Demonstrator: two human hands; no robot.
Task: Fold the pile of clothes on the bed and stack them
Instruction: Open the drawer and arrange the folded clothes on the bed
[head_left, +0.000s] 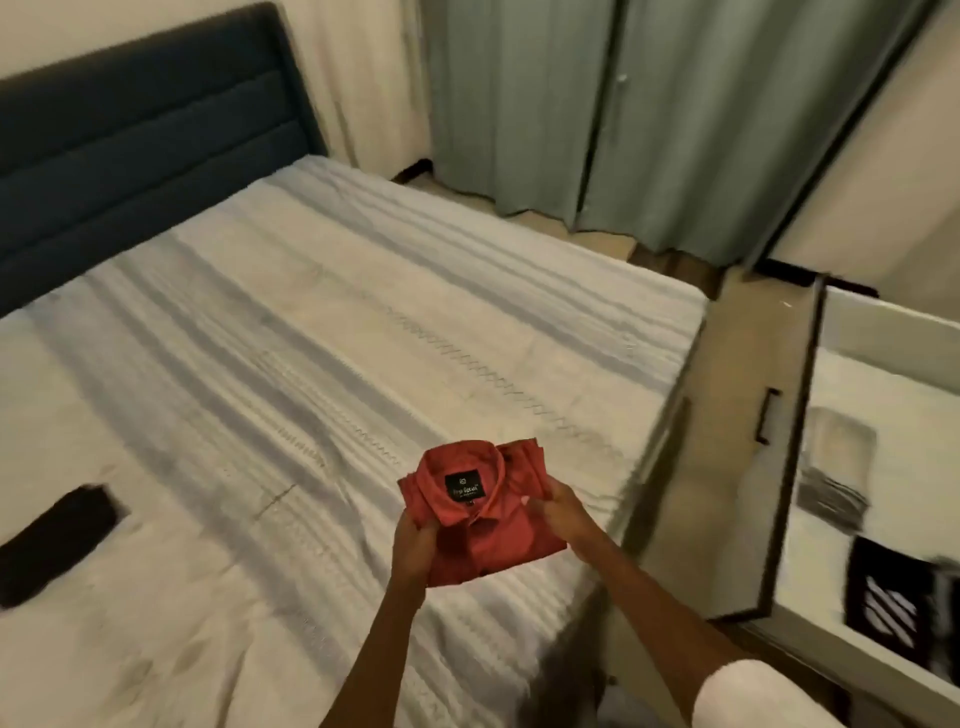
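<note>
A folded red collared shirt (483, 512) with a black neck label is held above the near right part of the bed (291, 338). My left hand (413, 548) grips its lower left edge. My right hand (563, 512) grips its right side, fingers curled over the fabric. The bed has a pale striped cover. No pile of clothes shows on the bed in this view.
A dark flat object (54, 540) lies on the bed at the left. A dark blue headboard (130, 140) stands at the back left, green curtains (623, 114) behind. An open white cabinet (883, 467) at the right holds folded items.
</note>
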